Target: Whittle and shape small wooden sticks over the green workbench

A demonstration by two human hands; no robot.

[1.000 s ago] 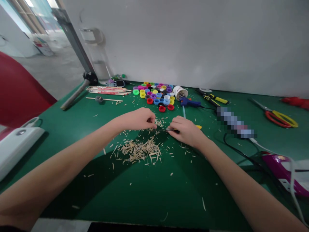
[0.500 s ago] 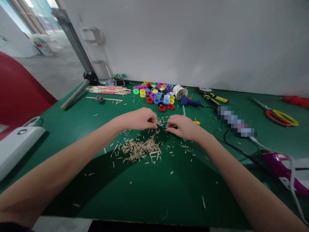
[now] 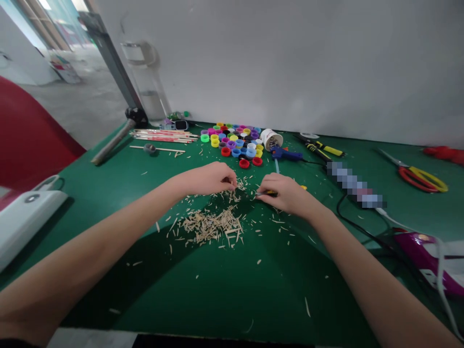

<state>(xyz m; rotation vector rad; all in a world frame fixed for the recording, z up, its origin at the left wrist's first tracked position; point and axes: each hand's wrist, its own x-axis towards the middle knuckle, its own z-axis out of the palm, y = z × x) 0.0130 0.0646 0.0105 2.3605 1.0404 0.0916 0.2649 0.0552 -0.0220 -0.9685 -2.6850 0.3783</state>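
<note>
My left hand (image 3: 210, 178) rests on the green table (image 3: 224, 290), fingers pinched together over small wood slivers; what it pinches is too small to name. My right hand (image 3: 284, 193) is closed around a small tool with a yellow and black handle (image 3: 267, 193), its tip pointing left toward my left fingers. A pile of pale wood shavings (image 3: 212, 225) lies just in front of both hands, with more bits scattered around.
Coloured plastic rings (image 3: 234, 141) cluster at the back beside a tipped white cup (image 3: 270, 138) and a blue glue gun (image 3: 286, 154). Wooden sticks (image 3: 163, 136) and a hammer (image 3: 118, 135) lie back left. Scissors (image 3: 420, 175) and a purple device (image 3: 427, 253) are on the right, a white device (image 3: 25, 217) on the left.
My right hand moved left toward my left hand, then drew back a little to the right. My left hand stayed nearly still.
</note>
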